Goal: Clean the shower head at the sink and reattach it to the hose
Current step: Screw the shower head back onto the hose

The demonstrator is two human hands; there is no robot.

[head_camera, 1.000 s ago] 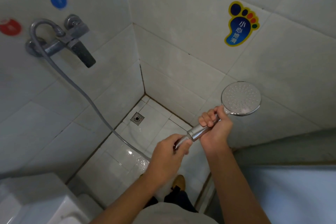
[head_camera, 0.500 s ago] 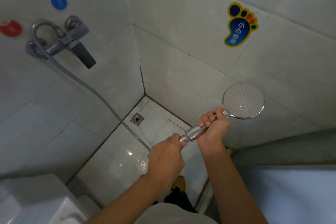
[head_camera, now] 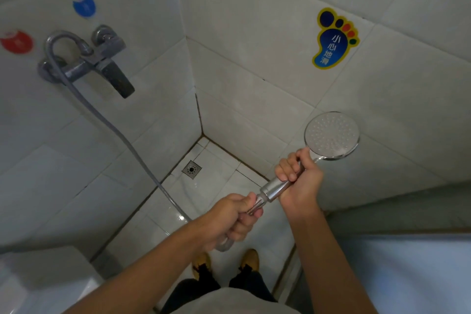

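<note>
The chrome shower head [head_camera: 331, 135] points its round spray face up toward me, at the right against the tiled wall. My right hand [head_camera: 300, 181] is closed around its handle. My left hand [head_camera: 234, 219] grips the hose end nut, just below the handle's base [head_camera: 274, 188]. The grey hose [head_camera: 122, 132] runs from my left hand up along the left wall to the wall mixer tap [head_camera: 86, 61]. Whether the nut is fully seated on the handle is hidden by my fingers.
The mixer's black lever [head_camera: 119, 79] sticks out from the left wall. A floor drain [head_camera: 191, 169] sits in the corner of the wet tiled floor. A foot-shaped sticker [head_camera: 334, 38] is on the right wall. A white fixture [head_camera: 38, 285] stands at lower left.
My left hand has turned on the hose end and shifted slightly, and the hose has swung closer to the wall. The shower head stays almost in place in my right hand.
</note>
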